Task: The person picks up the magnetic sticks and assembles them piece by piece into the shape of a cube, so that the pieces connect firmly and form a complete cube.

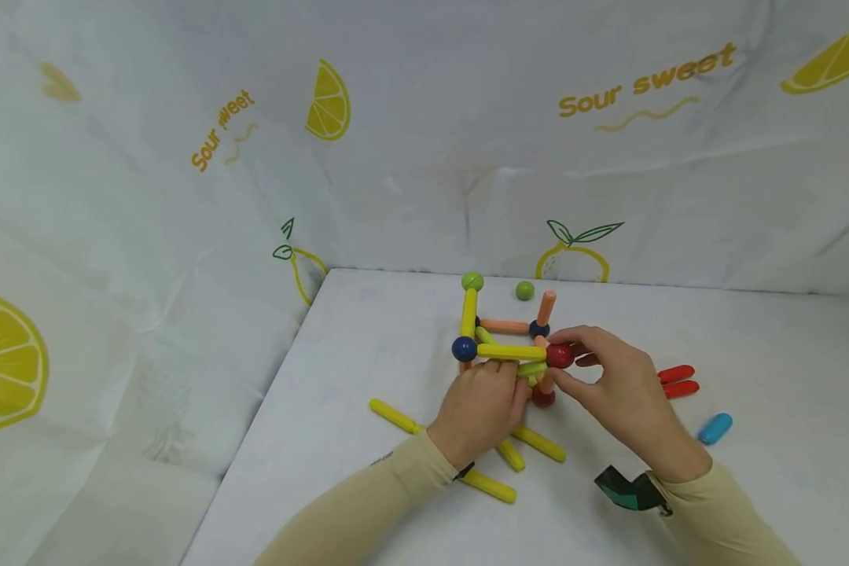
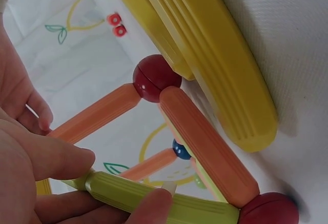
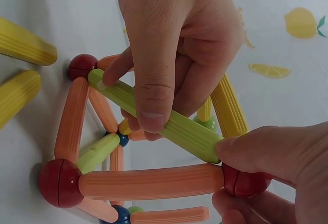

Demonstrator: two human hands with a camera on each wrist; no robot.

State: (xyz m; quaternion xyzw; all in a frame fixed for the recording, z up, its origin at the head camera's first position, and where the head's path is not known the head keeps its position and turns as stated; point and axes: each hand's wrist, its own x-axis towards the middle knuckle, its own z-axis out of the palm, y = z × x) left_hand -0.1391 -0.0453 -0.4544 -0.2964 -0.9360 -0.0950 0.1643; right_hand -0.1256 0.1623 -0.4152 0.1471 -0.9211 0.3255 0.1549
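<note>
A frame of rods and balls stands on the table, with orange rods (image 3: 154, 184), yellow rods (image 1: 512, 352), red balls and blue balls (image 1: 464, 348). My left hand (image 1: 483, 410) reaches inside it and pinches a light green rod (image 3: 189, 136) between thumb and fingers. That rod slants across one side; its lower end meets a low red ball (image 3: 83, 66). At its upper end, my right hand (image 1: 619, 393) holds an upper red ball (image 1: 560, 355) between thumb and fingers, the thumb tip touching the rod's end. Whether rod and upper ball touch is hard to tell.
Several loose yellow rods (image 1: 491, 486) lie in front of the frame, under and beside the left forearm. To the right are two red rods (image 1: 679, 389) and a blue rod (image 1: 715, 429). A green ball (image 1: 525, 291) sits behind, near the printed cloth backdrop (image 1: 424, 157).
</note>
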